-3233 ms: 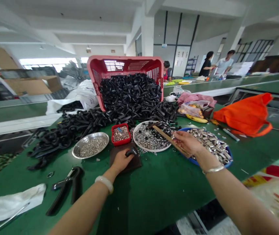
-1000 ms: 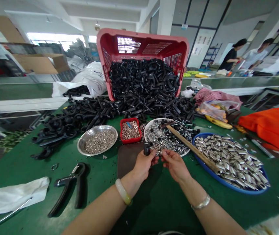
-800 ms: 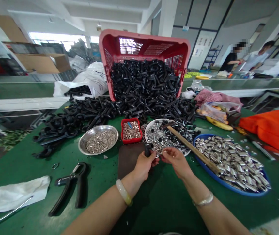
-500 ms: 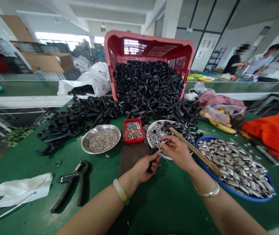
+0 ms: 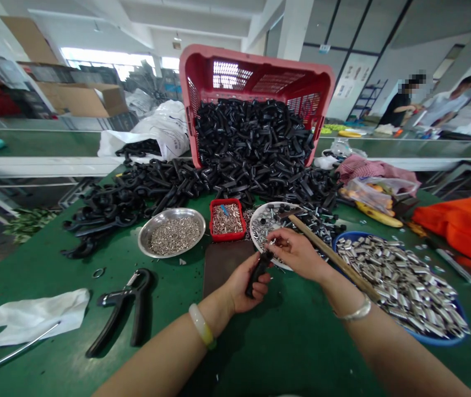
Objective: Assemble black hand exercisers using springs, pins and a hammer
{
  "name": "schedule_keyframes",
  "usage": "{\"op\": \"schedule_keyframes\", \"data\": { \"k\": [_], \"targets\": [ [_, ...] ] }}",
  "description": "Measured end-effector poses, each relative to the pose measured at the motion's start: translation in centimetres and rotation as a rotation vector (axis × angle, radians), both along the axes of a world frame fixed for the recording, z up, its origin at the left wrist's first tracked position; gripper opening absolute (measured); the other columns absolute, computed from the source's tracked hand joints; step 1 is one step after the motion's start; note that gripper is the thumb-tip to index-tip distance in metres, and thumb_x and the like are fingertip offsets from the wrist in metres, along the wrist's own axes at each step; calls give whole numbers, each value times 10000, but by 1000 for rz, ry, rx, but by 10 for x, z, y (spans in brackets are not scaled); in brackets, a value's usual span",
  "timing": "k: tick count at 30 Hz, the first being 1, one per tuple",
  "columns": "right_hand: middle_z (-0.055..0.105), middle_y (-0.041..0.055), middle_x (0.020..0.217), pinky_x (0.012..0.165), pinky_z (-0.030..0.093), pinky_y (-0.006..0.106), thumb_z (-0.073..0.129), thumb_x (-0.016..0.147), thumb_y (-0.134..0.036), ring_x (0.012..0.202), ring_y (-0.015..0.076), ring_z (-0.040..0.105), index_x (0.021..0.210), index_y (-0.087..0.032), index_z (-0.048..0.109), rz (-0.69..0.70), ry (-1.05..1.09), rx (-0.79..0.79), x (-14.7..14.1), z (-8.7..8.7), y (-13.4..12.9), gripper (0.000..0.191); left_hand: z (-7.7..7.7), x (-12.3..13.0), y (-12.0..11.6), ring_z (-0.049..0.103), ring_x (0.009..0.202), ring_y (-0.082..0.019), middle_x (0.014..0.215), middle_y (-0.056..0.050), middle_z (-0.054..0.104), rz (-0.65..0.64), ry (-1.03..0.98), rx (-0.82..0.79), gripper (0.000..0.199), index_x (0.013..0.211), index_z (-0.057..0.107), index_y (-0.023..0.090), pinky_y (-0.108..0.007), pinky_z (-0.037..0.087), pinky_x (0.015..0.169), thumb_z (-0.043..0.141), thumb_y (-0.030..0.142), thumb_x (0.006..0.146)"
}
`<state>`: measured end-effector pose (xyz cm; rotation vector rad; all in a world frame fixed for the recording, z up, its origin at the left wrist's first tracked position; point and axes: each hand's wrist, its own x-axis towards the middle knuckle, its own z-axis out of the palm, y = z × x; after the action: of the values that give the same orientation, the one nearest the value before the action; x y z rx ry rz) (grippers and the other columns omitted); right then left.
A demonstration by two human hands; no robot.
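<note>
My left hand is closed around a black plastic handle, which tilts up and to the right over the dark mat. At the upper end of this handle, my right hand has thumb and fingers pinched together; whatever small part they hold is too hidden to name. Just behind the fingers is a white bowl of bolts and black knobs, with a wooden-handled hammer lying across it. An assembled hand gripper with a metal spring lies to the left.
A red crate spills black handles over the table's back. Nearby are a metal bowl of small parts, a red box of pins and a blue basin of metal pieces. A screwdriver and white cloth lie left.
The black handle has tilted and shows more of its length in my left hand. My right hand has moved slightly left and down, its fingers closing in on the handle's upper end.
</note>
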<state>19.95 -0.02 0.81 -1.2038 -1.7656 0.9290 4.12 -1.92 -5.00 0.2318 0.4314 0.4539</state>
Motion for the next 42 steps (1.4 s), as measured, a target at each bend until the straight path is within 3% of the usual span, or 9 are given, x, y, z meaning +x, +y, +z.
{"op": "schedule_keyframes", "data": {
  "k": [6, 10, 15, 18, 22, 29, 35, 39, 42],
  "targets": [
    [629, -6, 756, 645, 497, 296, 688, 613, -282, 690, 141, 587, 804, -198, 627, 51, 248, -380, 9, -19, 10, 218, 1, 0, 2, 473, 485, -76, 631, -5, 467, -10, 158, 112, 308, 807, 519, 107, -189, 418, 458, 396, 389, 811],
    [632, 23, 805, 634, 507, 314, 700, 603, -284, 717, 151, 589, 824, -185, 635, -62, 300, -398, 17, -36, 21, 250, 3, -5, 17, 387, 416, -49, 584, 31, 389, -2, 133, 20, 265, 829, 512, 110, -158, 374, 394, 378, 337, 799],
    [647, 54, 800, 720, 469, 339, 579, 696, -165, 757, 190, 593, 830, -185, 654, -255, -395, 55, 37, -36, 46, 154, 2, -15, 35, 373, 404, -35, 558, 48, 359, 83, 122, 0, 390, 864, 504, 113, -120, 332, 359, 397, 485, 814],
    [647, 80, 902, 830, 414, 326, 504, 739, -132, 890, 203, 572, 885, -169, 660, -69, -832, 208, 37, -33, 53, 217, -3, -17, 40, 387, 407, -33, 554, 45, 369, 158, 117, -41, 334, 768, 468, 128, -123, 354, 375, 371, 439, 841],
    [631, 89, 959, 769, 425, 293, 523, 747, -187, 892, 211, 573, 889, -193, 666, 75, -1071, 234, 24, -35, 57, 202, -7, -18, 42, 392, 395, -40, 553, 46, 370, 181, 82, -85, 284, 722, 434, 145, -142, 357, 364, 367, 400, 828],
    [637, 105, 818, 695, 430, 302, 500, 782, -227, 811, 220, 584, 736, -168, 652, 9, -1066, 254, 20, -37, 59, 169, -8, -16, 41, 372, 366, -28, 551, 57, 369, 196, 113, -92, 272, 733, 434, 150, -133, 317, 347, 404, 407, 817],
    [655, 34, 833, 714, 446, 256, 534, 782, -229, 775, 148, 594, 848, -173, 595, 42, -588, 323, -8, -24, 36, 106, -10, -14, 41, 347, 358, -23, 545, 52, 359, 205, 120, -54, 288, 724, 437, 144, -118, 254, 323, 393, 408, 831],
    [648, 84, 979, 789, 438, 288, 553, 779, -199, 900, 180, 590, 1041, -142, 556, 77, -667, 354, -30, -23, 26, 268, -12, -13, 39, 327, 355, -13, 553, 54, 354, 243, 119, -53, 300, 727, 432, 146, -103, 232, 314, 392, 420, 843],
    [649, 92, 968, 795, 431, 294, 517, 816, -243, 910, 194, 587, 995, -151, 591, 38, -787, 323, -36, -23, 25, 214, -14, -11, 37, 321, 356, -7, 553, 58, 346, 266, 136, -37, 323, 725, 429, 146, -97, 235, 316, 406, 447, 839]
  ]
}}
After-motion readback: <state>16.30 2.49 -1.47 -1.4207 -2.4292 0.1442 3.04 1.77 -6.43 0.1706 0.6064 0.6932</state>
